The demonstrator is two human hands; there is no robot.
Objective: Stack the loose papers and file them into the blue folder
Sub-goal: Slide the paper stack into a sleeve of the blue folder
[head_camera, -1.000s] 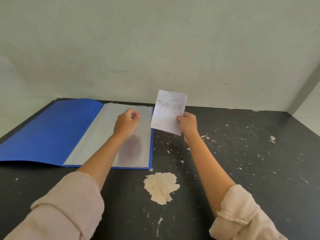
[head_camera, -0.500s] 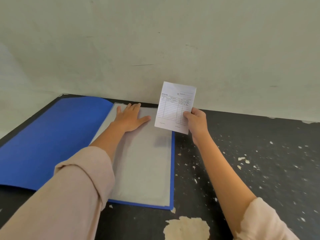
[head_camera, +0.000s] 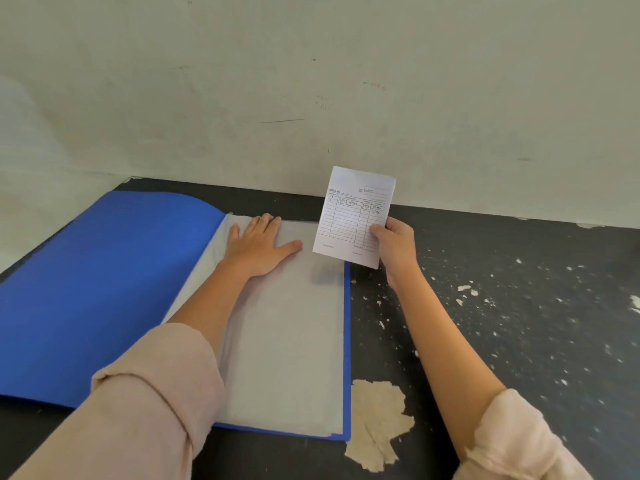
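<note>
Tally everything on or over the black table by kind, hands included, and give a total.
Blue folder, lying open: 1
Clear sleeve page in the folder: 1
Printed paper slip, held up: 1
Hands: 2, left hand and right hand
Total: 5

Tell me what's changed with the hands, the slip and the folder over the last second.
The left hand opened from a loose fist and now lies flat on the clear sleeves of the blue folder. The right hand kept its pinch on the paper slip, still upright beside the folder's right edge. The folder stayed open.
</note>
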